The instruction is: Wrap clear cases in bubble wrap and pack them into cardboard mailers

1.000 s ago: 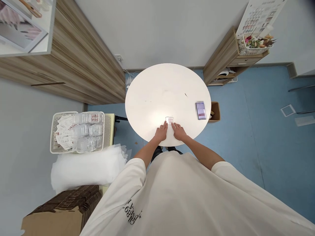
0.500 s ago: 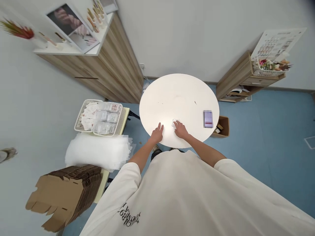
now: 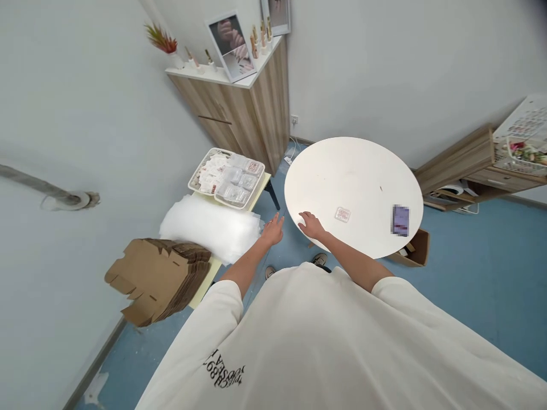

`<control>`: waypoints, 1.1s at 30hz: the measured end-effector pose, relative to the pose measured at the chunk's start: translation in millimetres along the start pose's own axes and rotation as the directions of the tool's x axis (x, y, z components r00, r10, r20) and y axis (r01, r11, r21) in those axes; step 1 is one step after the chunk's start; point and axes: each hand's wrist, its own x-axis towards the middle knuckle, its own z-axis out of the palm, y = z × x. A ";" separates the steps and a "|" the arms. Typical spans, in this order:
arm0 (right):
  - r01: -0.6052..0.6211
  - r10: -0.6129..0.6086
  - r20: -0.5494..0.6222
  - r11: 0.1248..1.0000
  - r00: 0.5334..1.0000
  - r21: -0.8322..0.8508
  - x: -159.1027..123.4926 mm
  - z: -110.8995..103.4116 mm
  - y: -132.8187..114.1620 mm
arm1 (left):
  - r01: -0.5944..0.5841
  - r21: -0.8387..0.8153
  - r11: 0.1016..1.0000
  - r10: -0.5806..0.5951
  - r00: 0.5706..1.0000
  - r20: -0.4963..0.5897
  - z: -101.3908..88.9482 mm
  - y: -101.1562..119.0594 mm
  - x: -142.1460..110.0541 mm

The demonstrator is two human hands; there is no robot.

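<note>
Clear plastic case (image 3: 342, 214) lies set down on the round table (image 3: 354, 165), bare, with neither hand on it; left of the table, white packing sheets (image 3: 209, 225) are stacked and cardboard boxes (image 3: 149, 279) unfolded. Left hand (image 3: 272, 230), fingers spread, is empty beside the table; right hand (image 3: 311, 225), loosely open and empty, is at its left edge, contact unclear.

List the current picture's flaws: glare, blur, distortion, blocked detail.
All in the head view: wide-angle distortion skews the wood-grain cabinet; the round white tabletop looks bright; reddish detail in the clear plastic case looks soft; the purple rectangular item is pixelated; the upper-right corner darkens.
</note>
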 end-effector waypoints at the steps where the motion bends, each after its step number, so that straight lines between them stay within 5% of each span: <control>1: 0.005 -0.005 0.009 1.000 1.000 0.012 1.6 10.6 -12.9 | -0.001 -0.001 1.000 0.001 1.000 -0.008 1.8 -11.9 -10.8; 10: -0.044 0.020 0.121 0.979 0.992 0.199 1.6 110.3 -122.3 | 0.035 -0.025 0.999 -0.037 0.996 -0.077 22.8 -111.5 -95.0; 17: -0.103 0.058 0.138 0.933 0.989 0.344 15.5 142.9 -199.6 | 0.169 -0.041 0.985 -0.172 0.982 -0.082 32.6 -166.9 -130.7; 23: -0.179 0.126 0.145 0.872 0.981 0.456 39.2 156.0 -235.5 | 0.300 -0.127 0.946 -0.300 0.954 0.017 39.5 -183.0 -133.0; 29: -0.232 0.176 0.157 0.833 0.972 0.502 54.1 166.9 -245.5 | 0.290 -0.183 0.939 -0.299 0.954 -0.022 42.9 -187.4 -133.6; 33: -0.338 0.327 0.099 0.846 0.940 0.413 57.8 175.5 -247.7 | 0.265 -0.179 0.947 -0.272 0.962 -0.015 42.6 -192.9 -137.6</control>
